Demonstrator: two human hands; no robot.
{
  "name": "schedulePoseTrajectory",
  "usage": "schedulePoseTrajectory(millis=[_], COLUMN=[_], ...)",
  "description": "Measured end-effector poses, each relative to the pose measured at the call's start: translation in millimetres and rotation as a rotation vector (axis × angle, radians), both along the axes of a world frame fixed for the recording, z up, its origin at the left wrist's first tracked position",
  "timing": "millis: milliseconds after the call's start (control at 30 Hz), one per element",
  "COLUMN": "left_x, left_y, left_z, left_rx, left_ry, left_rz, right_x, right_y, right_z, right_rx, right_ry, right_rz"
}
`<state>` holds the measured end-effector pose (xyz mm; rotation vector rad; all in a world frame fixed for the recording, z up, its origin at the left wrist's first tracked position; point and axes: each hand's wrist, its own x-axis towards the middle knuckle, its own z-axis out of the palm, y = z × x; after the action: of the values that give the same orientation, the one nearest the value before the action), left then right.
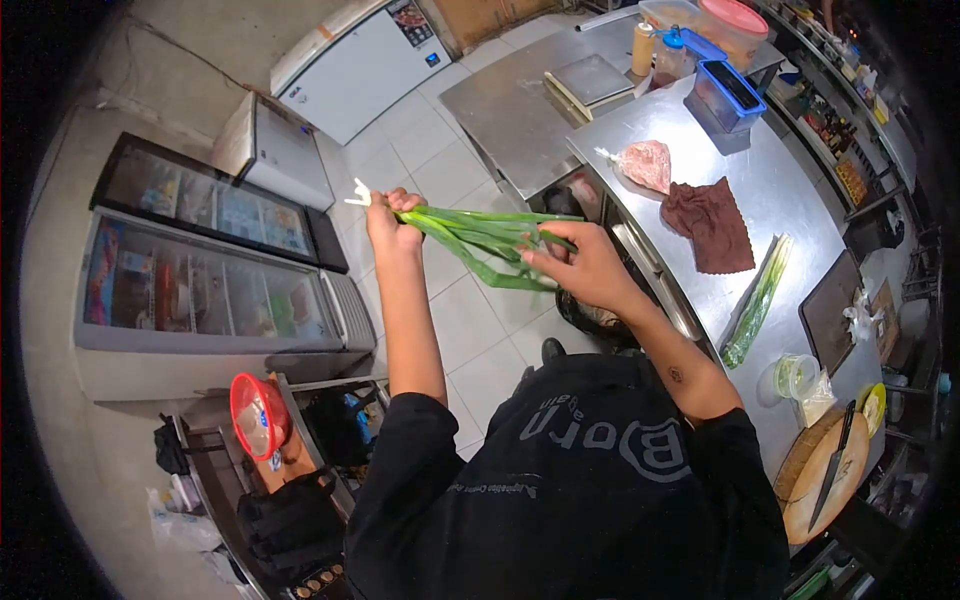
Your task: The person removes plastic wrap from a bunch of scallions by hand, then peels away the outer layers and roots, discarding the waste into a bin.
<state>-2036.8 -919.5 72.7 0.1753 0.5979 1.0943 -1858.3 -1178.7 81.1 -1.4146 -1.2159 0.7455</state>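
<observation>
A bunch of green onions [478,228] stretches between my two hands above the tiled floor. Closed around its pale lower part, my left hand [396,222] has the white root ends sticking out beyond its fingers. My right hand [585,265] pinches the long green leaves near their tips, and some leaves hang loose below. On the steel table to the right lies another bundle of green stalks [757,305], which looks wrapped in clear plastic.
The steel table [700,290] holds a brown cloth [708,225], a plastic bag of pinkish food [645,165], a blue-lidded container [727,98] and a round wooden board [800,480] with a knife [832,470]. Glass-door fridges [205,285] and a red basin [260,415] are left.
</observation>
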Motion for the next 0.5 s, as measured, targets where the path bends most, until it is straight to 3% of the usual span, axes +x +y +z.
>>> schedulePoseTrajectory(millis=[67,133,267,333,367,433,500], left_x=[-6,-10,-10,-8,-9,-8,-9], left_y=[4,4,1,2,3,2,2], left_z=[-2,0,10,8,8,11,15], left_rx=[0.012,-0.008,-0.018,0.079,0.080,0.151,0.110], left_ry=[-0.051,-0.279,-0.463,-0.620,-0.621,-0.749,-0.770], left_rz=[-0.042,-0.167,-0.319,-0.412,-0.410,-0.406,-0.396], right_x=[2,3,10,8,5,-4,-13], right_y=[1,-4,-5,-7,-8,-12,-21], right_z=[-13,-5,-4,-4,-2,2,10], right_rx=[0.081,0.057,-0.101,-0.133,-0.134,0.047,0.169], right_ry=[-0.026,0.114,0.218,0.558,0.557,0.109,0.076], right_rz=[-0.042,0.116,0.317,0.469,0.470,0.255,0.161])
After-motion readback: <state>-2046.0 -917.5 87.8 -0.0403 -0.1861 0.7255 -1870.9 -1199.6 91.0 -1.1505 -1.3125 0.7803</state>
